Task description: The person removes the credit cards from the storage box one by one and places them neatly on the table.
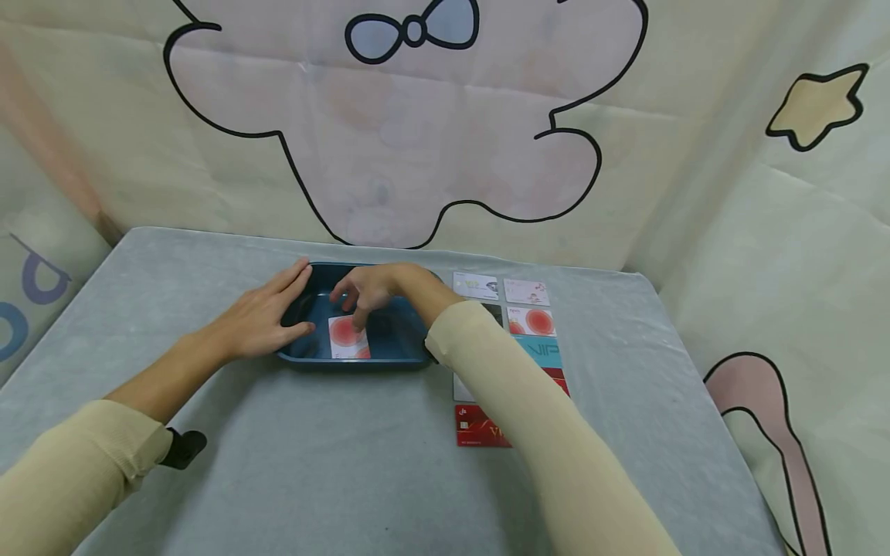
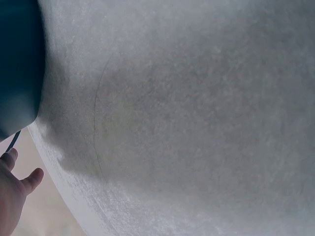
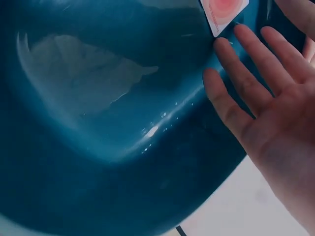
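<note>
**Two hands at the blue tray**

The right hand (image 1: 371, 289) is reaching into the blue tray (image 1: 396, 340) in the middle of the frame. Its fingers are hanging down, loose and spread, with the tips just over the white card with red circles (image 1: 346, 338). In the right wrist view the fingers (image 3: 246, 88) are straight and apart, and one tip is right by the corner of the card (image 3: 224, 12) at the top of the frame. The grip is open and is holding nothing.

The left hand (image 1: 267, 316) is lying flat on the left end of the tray, fingers straight, thumb at the near rim. Its grip is open too, only pressing on the tray.

The card is lying flat on the tray floor, near the front wall.

The tray is sitting on the grey counter (image 1: 278, 463). Just to the right of the tray, more cards (image 1: 531, 320) are lying in two rows, partly hidden by the right sleeve (image 1: 528, 417). A red card (image 1: 476, 428) is lying at the near end of them.
</note>
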Demonstrator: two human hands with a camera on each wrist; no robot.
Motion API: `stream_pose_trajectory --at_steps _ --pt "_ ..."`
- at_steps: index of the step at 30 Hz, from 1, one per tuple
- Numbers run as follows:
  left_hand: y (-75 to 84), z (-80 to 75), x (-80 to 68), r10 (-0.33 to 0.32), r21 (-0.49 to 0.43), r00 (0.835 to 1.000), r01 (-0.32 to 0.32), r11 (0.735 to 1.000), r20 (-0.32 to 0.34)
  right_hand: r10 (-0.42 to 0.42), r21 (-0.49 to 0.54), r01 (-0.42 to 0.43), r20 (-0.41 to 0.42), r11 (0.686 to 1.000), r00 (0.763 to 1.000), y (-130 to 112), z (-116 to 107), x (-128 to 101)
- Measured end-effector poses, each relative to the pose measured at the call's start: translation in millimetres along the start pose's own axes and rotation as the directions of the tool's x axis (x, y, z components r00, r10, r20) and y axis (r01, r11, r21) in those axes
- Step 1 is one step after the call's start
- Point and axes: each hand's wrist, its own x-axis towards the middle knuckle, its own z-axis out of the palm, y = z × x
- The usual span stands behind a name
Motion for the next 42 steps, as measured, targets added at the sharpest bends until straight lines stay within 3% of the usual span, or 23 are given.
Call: stream_pose_trajectory --at_steps 15,25,42 --pt "6.5 -4.0 0.2 -0.007 0.002 1.000 0.007 1.000 0.004 0.015 0.036 -0.013 -0.059 0.999 0.998 2 4 -1" --pt "5.1 -2.5 -0.3 0.001 0.005 1.000 -0.001 1.000 -0.003 0.012 -0.013 -0.013 -0.111 1.000 0.994 2 8 0" --pt "4.9 -1.0 -1.0 -0.008 0.003 1.000 0.008 1.000 0.003 0.023 -0.025 -0.026 -0.097 0.999 0.995 4 10 1"
